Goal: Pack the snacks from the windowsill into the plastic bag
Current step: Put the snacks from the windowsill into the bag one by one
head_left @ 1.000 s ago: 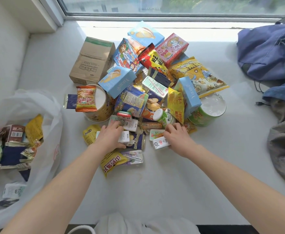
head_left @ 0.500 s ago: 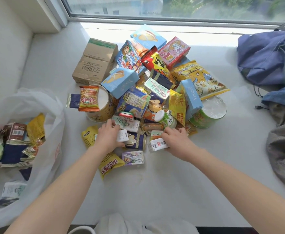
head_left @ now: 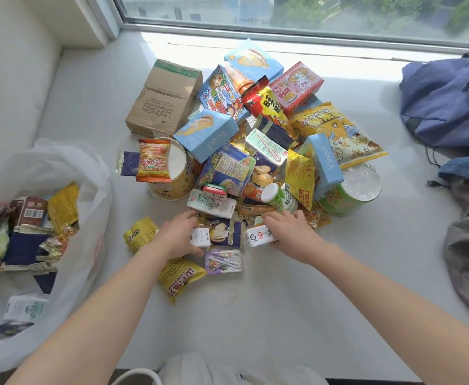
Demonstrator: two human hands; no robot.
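Note:
A heap of snacks (head_left: 255, 151) covers the middle of the white windowsill (head_left: 283, 301): boxes, bags, tubs and small cartons. My left hand (head_left: 176, 236) is closed around a small white carton (head_left: 200, 238) at the heap's near edge. My right hand (head_left: 291, 232) grips another small white carton (head_left: 259, 236) just to the right of it. The translucent plastic bag (head_left: 88, 245) lies open at the left, with several packets inside it.
A brown cardboard box (head_left: 163, 98) stands at the heap's far left. Blue and grey clothes (head_left: 450, 107) are piled along the right side. The window frame (head_left: 283, 29) runs along the far edge. Yellow packets (head_left: 180, 276) lie near my left wrist.
Both hands have closed on small white cartons at the heap's near edge; the right carton has been pulled slightly out of the pile. The camera has tilted a little upward.

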